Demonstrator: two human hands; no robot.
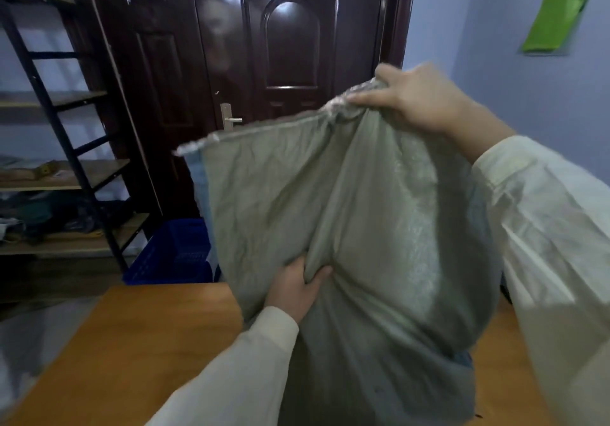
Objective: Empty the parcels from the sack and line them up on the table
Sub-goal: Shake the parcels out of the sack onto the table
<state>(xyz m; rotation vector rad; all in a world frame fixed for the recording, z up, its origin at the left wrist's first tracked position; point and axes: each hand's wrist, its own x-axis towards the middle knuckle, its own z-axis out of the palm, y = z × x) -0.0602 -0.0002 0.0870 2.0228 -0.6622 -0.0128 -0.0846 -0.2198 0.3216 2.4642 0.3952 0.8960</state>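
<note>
Grey-green woven plastic sack (346, 227) hangs over the orange-brown wooden tabletop (148, 343), long axis roughly vertical, sewn edge up. Left hand (297, 290), nearer, pinches a fold of fabric at mid-height. Right hand (419, 98), higher and farther, grips the bunched top corner. Lower sack looks bulged; parcels likely inside, none visible. Mouth seems to point down toward the near edge, can't confirm. Beyond the far edge: blue plastic crate (178, 250), black metal shelving (59, 148), dark door (264, 62).
</note>
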